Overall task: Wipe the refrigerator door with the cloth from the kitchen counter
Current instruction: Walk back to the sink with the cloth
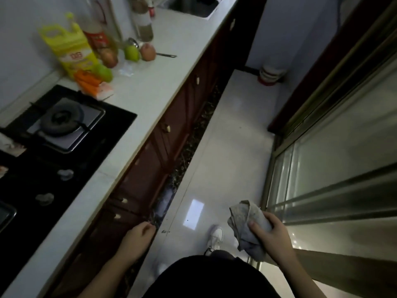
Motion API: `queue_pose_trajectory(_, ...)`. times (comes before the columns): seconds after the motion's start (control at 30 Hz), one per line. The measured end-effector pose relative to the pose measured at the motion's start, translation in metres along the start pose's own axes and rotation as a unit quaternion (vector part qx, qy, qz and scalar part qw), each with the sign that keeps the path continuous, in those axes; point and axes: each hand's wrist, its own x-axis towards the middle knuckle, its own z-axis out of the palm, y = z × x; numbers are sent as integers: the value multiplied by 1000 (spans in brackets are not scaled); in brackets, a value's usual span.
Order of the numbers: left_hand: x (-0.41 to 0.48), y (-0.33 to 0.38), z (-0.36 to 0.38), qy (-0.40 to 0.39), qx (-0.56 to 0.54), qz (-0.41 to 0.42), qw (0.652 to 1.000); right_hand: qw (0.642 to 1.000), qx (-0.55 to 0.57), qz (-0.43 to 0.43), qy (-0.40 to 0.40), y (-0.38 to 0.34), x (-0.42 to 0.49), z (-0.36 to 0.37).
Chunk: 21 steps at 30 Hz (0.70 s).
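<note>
- At the lower right of the frame, our right hand (271,234) is wrapped around the cloth (247,224), thumb across the front and fingers curled behind, so the bundle is gripped firmly in the fist.
- The cloth is a grey, mottled rag, crumpled into a wad; one fold pokes up above the hand and a looser tail hangs below it. It looks soft and limp, and we judge it is bunched this way simply for carrying, to be spread flatter for wiping.
- At the lower middle, our left hand (139,237) hangs loosely curled beside the dark red cabinet fronts (150,166); it holds nothing that we can see, seemingly left free for balance.
- Below us, a white shoe (216,234) is set forward on the pale glossy floor (225,136), which suggests we are mid-stride along the narrow aisle.
- Along the left runs the white kitchen counter (150,87), with a black gas hob (64,123) at the left edge and, further up, a yellow bag (71,46), bottles and fruit.
- On the right is a metal-framed sliding glass door (333,158).
- No refrigerator is clearly visible, so we judge the cloth is fetched and the wiping not yet begun.
</note>
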Motion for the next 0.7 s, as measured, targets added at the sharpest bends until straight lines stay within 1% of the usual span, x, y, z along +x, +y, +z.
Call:
queue_pose_trajectory(0.17, 25, 31, -2, 27, 11, -29, 999, 999, 15, 21, -19, 7, 58, -13)
queue_pose_trajectory(0.3, 46, 48, -5, 56, 11, -52, 997, 998, 26, 2, -51, -23, 109, -20)
queue_pose_trajectory(0.43, 72, 95, -14, 61, 19, -67, 996, 998, 44, -25, -46, -59, 166, -25)
queue_pose_trajectory(0.5, 91, 128, -21, 57, 27, -62, 996, 998, 49, -28, -34, -70, 195, -29)
queue_pose_trajectory(0.6, 138, 168, -30, 45, 55, -49, 996, 998, 61, -8, -14, -80, 235, -37)
queue_pose_trajectory(0.7, 206, 206, -36, 3, 80, -38, 996, 998, 51, 24, 9, -86, 275, -51)
